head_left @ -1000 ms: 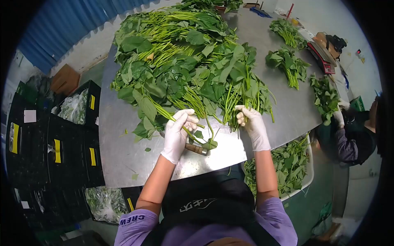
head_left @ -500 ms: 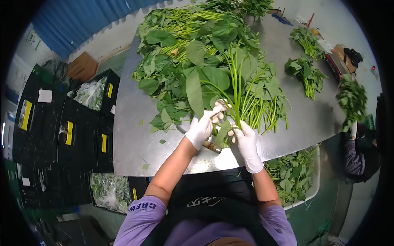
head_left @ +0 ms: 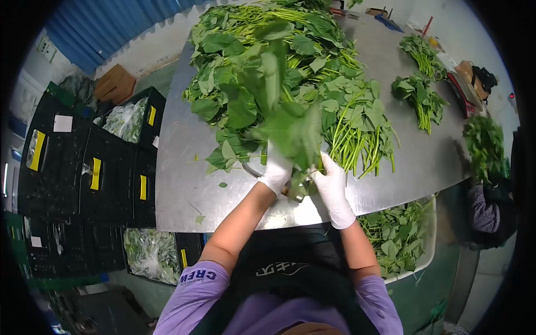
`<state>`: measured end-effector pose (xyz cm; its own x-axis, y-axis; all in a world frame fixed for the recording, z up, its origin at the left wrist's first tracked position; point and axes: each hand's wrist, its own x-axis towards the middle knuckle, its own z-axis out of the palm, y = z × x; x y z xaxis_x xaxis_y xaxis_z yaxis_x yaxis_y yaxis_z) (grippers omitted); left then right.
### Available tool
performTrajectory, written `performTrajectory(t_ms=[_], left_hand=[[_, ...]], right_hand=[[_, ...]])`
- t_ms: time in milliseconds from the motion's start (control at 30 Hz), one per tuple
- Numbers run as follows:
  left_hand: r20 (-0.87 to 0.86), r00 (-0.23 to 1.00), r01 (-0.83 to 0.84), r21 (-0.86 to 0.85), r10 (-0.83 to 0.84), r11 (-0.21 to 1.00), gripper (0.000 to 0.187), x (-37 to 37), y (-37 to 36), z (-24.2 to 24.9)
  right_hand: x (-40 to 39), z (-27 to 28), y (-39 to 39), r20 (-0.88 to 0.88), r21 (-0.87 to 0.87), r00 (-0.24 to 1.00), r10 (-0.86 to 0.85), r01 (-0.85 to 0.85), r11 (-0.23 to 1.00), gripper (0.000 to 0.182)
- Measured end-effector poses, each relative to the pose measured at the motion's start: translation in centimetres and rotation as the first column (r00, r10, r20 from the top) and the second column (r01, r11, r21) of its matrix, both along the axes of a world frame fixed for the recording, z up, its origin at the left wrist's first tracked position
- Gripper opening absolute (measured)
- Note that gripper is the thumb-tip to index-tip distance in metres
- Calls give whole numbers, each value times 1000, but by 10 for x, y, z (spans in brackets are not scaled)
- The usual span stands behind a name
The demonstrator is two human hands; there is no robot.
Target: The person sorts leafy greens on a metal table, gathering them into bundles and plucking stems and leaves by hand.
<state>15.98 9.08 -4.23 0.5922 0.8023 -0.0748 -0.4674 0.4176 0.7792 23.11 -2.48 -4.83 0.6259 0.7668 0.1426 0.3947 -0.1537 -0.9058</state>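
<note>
Leafy stems (head_left: 287,120), blurred in part, are held up above the near side of the metal worktop (head_left: 413,162), in front of a large heap of greens (head_left: 240,72). Their lower ends are gripped by the gloved right hand (head_left: 330,187), its fingers closed. The gloved left hand (head_left: 276,172) is placed just beside them, but its fingers are covered by leaves, so whether it is closed cannot be told. Beneath the hands, a tool handle (head_left: 294,194) is partly hidden. Two bunches (head_left: 421,103) are laid apart at the right. Below the worktop's edge, more greens are contained in a white bin (head_left: 433,229); black crates (head_left: 109,187) are stacked at the left.
</note>
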Motion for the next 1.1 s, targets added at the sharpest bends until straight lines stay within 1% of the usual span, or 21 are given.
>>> performTrajectory(t_ms=[33, 67, 100, 167, 200, 300, 333, 433, 467, 533, 633, 733, 767, 800, 833, 900, 933, 967, 1000, 1033, 1100], left_hand=[[-173, 977, -74, 268, 123, 961, 14, 1, -3, 21], [-310, 949, 15, 231, 59, 973, 15, -2, -5, 32], [-304, 947, 0, 334, 107, 943, 14, -2, -6, 26], [-167, 980, -63, 239, 105, 969, 13, 8, -16, 29], [-143, 983, -72, 282, 116, 957, 11, 7, -18, 28], [-245, 970, 57, 258, 8, 964, 16, 5, -14, 21], [-164, 986, 50, 213, -15, 976, 14, 7, -16, 16], [-119, 993, 3, 141, 13, 990, 11, 11, -15, 18], [-89, 991, -91, 115, 102, 989, 8, 10, -5, 16], [-7, 961, -274, 74, 276, 959, 7, -6, 28, 31], [-6, 960, -277, 94, 279, 956, 18, -35, 60, 41], [-3, 995, -100, 42, 101, 994, 25, -44, 64, 35], [24, 1000, -18, -14, 18, 1000, 22, -41, 60, 34], [30, 999, 45, -17, -45, 999, 22, -38, 57, 24], [39, 994, 107, -19, -106, 994, 22, -34, 54, 16], [19, 989, 145, -84, -144, 986, 20, -32, 43, 15], [4, 990, 141, -40, -141, 989, 20, -33, 39, 17], [-12, 991, 137, 4, -137, 991, 20, -36, 35, 19], [-70, 993, 104, 80, -99, 991, 20, -39, 33, 21], [-51, 996, 81, 85, -77, 993, 20, -41, 30, 25], [-1, 999, 35, 104, -35, 994, 18, -46, 28, 29]], right_hand=[[6, -18, 2, 212, 30, 976, -40, 35, 999, 32], [1, -4, 7, 83, 202, 995, -49, 31, 979, 32], [5, -13, 9, 133, 116, 988, -82, 66, 991, 27], [-2, 4, 10, -289, 272, 957, -11, 93, 958, 20], [-5, 20, 6, -567, 255, 823, 23, 149, 955, 16], [3, 21, -1, -740, 352, 663, 116, 235, 906, 15], [10, 3, 0, -712, 382, 697, 81, 288, 878, 13], [18, -3, -23, -791, 370, 611, 45, 418, 830, 10], [32, -12, -40, -748, 433, 662, 52, 427, 794, 13], [69, -24, -88, -742, 509, 668, 44, 520, 687, 23], [150, -64, -166, -831, 548, 550, 88, 778, 309, 57], [114, -6, -147, -871, 339, 127, 474, 854, 395, 78], [97, -5, -129, -916, 360, 160, 369, 735, 575, 91], [101, -36, -113, -846, 533, 284, 452, 475, 700, 83], [78, -3, -86, -814, 215, 580, -27, 343, 914, 62], [58, 17, -44, -646, 129, 761, -56, 181, 975, 43], [69, -12, -27, -338, 50, 933, -125, 151, 987, 38], [72, -25, -7, -43, 1, 972, -229, 229, 973, 33], [75, -25, 9, 298, -197, 923, -244, 309, 930, 36], [80, -23, 22, 605, -339, 779, -164, 439, 832, 41], [92, -43, 42, 710, -392, 698, -94, 503, 770, 47]])
